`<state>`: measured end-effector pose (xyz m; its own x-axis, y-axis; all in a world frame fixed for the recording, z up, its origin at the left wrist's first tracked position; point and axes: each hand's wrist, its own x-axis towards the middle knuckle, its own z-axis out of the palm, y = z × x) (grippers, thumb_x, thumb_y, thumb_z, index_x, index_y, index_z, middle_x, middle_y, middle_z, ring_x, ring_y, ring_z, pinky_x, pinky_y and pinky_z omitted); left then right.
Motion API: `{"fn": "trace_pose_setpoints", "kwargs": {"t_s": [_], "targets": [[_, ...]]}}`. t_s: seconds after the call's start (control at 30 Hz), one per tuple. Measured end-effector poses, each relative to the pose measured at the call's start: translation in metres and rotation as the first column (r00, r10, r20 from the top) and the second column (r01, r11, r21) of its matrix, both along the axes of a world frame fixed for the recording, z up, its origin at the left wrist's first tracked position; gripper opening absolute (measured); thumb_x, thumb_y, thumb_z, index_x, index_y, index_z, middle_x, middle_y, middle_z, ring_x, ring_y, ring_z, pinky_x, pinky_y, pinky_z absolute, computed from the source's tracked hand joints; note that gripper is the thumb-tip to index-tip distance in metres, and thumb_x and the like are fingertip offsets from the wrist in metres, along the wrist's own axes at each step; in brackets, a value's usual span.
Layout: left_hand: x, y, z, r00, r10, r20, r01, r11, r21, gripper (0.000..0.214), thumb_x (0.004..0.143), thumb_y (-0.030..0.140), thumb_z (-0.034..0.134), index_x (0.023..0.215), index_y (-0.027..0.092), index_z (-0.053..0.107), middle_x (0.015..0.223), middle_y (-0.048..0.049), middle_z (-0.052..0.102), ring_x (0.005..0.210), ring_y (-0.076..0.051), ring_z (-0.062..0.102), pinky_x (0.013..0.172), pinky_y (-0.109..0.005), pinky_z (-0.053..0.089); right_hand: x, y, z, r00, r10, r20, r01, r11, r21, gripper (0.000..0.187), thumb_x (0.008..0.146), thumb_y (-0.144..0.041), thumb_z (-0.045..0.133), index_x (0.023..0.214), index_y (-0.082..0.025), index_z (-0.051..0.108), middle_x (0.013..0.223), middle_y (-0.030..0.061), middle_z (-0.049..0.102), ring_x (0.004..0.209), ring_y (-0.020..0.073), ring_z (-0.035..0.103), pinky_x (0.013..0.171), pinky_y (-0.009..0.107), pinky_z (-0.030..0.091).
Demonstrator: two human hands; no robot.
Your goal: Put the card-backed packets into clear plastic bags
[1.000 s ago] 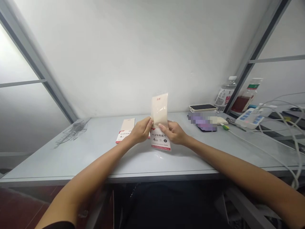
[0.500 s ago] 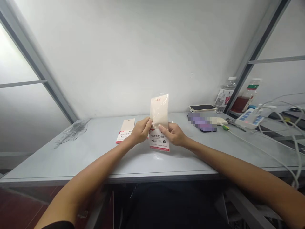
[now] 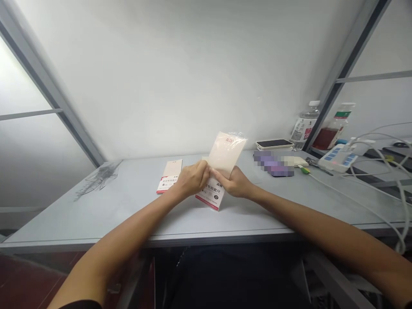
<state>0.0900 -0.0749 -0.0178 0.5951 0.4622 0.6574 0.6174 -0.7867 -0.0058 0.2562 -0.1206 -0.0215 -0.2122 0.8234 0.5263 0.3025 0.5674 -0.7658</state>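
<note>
Both my hands grip a ruler set packet, a flat cream card pack in a clear plastic sleeve with a white and red printed lower part. It is held above the desk and leans to the right at its top. My left hand is closed on its left edge, near the middle. On the other edge, my right hand pinches it with the thumb across the front. A similar packet lies on the desk just left of my left hand, partly covered by my wrist.
On the grey desk, a phone and a purple blurred item lie at the right. Behind stand a clear bottle and a bottle of dark red liquid. A power strip has trailing white cables.
The held packet has tilted from nearly upright, its top swinging right and its bottom left. My left hand has turned, its knuckles now facing more upward.
</note>
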Motion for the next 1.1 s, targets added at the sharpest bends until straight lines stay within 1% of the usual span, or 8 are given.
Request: {"fn": "trace_pose_setpoints", "kwargs": {"t_s": [0.2,0.43,0.53,0.7,0.8,0.9,1.03,1.1], "targets": [[0.000,-0.003,0.003,1.000,-0.022,0.015,0.023,0.992,-0.128,0.023,0.091,0.031,0.023,0.074,0.021,0.035,0.058,0.0007,0.044,0.046,-0.013,0.038,0.048,-0.027,0.026,0.002,0.004,-0.003,0.998,0.054,0.031,-0.054,0.999,0.003,0.026,0.084,-0.039,0.049,0.075,-0.019,0.064,0.064,0.0033,0.063,0.078,0.0234,0.063,0.066,0.032,0.052],[-0.001,-0.005,0.009,0.980,-0.029,0.197,0.098,0.932,-0.348,0.029,0.093,0.034,0.021,0.070,0.021,0.032,0.056,0.0018,0.041,0.046,-0.012,0.036,0.048,-0.027,0.028,0.001,0.003,-0.002,0.996,0.069,-0.063,-0.065,0.996,0.054,0.024,0.085,-0.037,0.049,0.086,-0.018,0.064,0.082,0.0047,0.067,0.079,0.0209,0.063,0.073,0.034,0.051],[-0.002,-0.003,0.011,0.965,-0.020,0.263,0.117,0.925,-0.362,0.030,0.093,0.037,0.022,0.068,0.021,0.031,0.056,0.0019,0.041,0.047,-0.012,0.037,0.049,-0.027,0.029,0.002,0.005,-0.001,0.990,0.035,-0.136,-0.037,0.999,-0.009,0.027,0.082,-0.040,0.053,0.090,-0.017,0.065,0.082,0.0064,0.069,0.081,0.0232,0.065,0.070,0.035,0.052],[-0.007,0.006,0.012,0.918,0.076,0.389,0.086,0.920,-0.383,0.033,0.093,0.041,0.022,0.070,0.021,0.035,0.057,0.0022,0.043,0.048,-0.011,0.038,0.051,-0.027,0.033,0.006,0.009,0.004,0.968,0.047,-0.247,-0.076,0.991,-0.110,0.030,0.078,-0.041,0.061,0.093,-0.016,0.067,0.097,0.0093,0.070,0.091,0.0256,0.064,0.077,0.038,0.052],[-0.008,0.009,0.011,0.880,0.126,0.458,0.094,0.899,-0.428,0.034,0.091,0.045,0.027,0.069,0.020,0.037,0.057,0.0027,0.045,0.047,-0.009,0.041,0.050,-0.025,0.035,0.010,0.013,0.006,0.953,0.018,-0.303,-0.072,0.983,-0.167,0.032,0.074,-0.042,0.064,0.091,-0.015,0.067,0.097,0.0101,0.069,0.090,0.0256,0.065,0.076,0.037,0.052],[-0.008,0.012,0.010,0.836,0.119,0.536,0.207,0.836,-0.509,0.035,0.088,0.047,0.034,0.069,0.019,0.041,0.059,0.0028,0.047,0.045,-0.007,0.043,0.046,-0.023,0.037,0.013,0.018,0.006,0.935,-0.028,-0.353,-0.048,0.978,-0.203,0.033,0.073,-0.042,0.065,0.091,-0.014,0.066,0.094,0.0100,0.070,0.086,0.0238,0.065,0.073,0.035,0.052],[-0.009,0.017,0.009,0.773,0.073,0.630,0.415,0.693,-0.589,0.035,0.086,0.048,0.038,0.072,0.017,0.048,0.064,0.0014,0.051,0.043,-0.006,0.046,0.046,-0.023,0.042,0.016,0.022,0.005,0.922,-0.021,-0.387,-0.059,0.979,-0.195,0.033,0.074,-0.041,0.065,0.093,-0.014,0.064,0.093,0.0092,0.069,0.083,0.0218,0.065,0.071,0.032,0.052],[-0.011,0.020,0.009,0.764,0.058,0.643,0.453,0.662,-0.598,0.035,0.086,0.046,0.038,0.073,0.016,0.050,0.065,0.0009,0.051,0.043,-0.006,0.046,0.047,-0.023,0.044,0.018,0.024,0.004,0.925,-0.025,-0.378,-0.048,0.982,-0.182,0.035,0.073,-0.042,0.065,0.094,-0.014,0.063,0.093,0.0091,0.069,0.082,0.0220,0.065,0.070,0.033,0.052]]}}
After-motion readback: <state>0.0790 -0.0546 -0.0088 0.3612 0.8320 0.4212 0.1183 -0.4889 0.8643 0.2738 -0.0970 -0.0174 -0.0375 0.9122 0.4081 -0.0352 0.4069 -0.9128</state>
